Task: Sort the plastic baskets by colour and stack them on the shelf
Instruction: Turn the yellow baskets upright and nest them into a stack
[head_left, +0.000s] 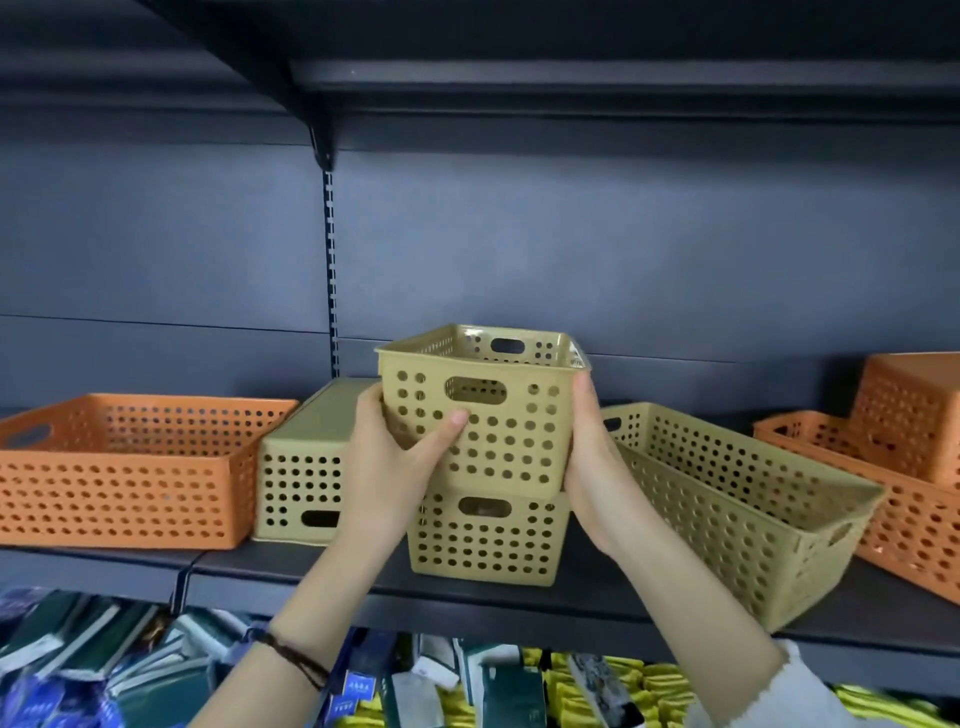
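Closest to me, under the shelf (571, 592), there are packets of goods in green, blue and yellow, a bit blurred. Above them two bare forearms reach up; the left one has a dark cord bracelet (296, 657) at the wrist.

The left hand (395, 462) has its grip closed on the left side of a small olive basket (483, 415), with the thumb pressed on the front wall. The right hand (592, 467) has its grip closed on the right side of the same basket. This basket is upright, slightly tilted, and its bottom sits in or just over the mouth of a second small olive basket (485, 540) that stands on the shelf.

I think the step now is to nest the upper basket into the lower one. To do it well, the person should make it level, line up the corners and the handle holes, and push down evenly with both hands, so it does not jam on one side.

To the left stands an upturned olive basket (301, 478), and further left a wide orange basket (119, 467). On the right lies a long olive basket (737, 504), and behind it, near the dark back panel, orange baskets (914, 467) are piled, one upside down on top.
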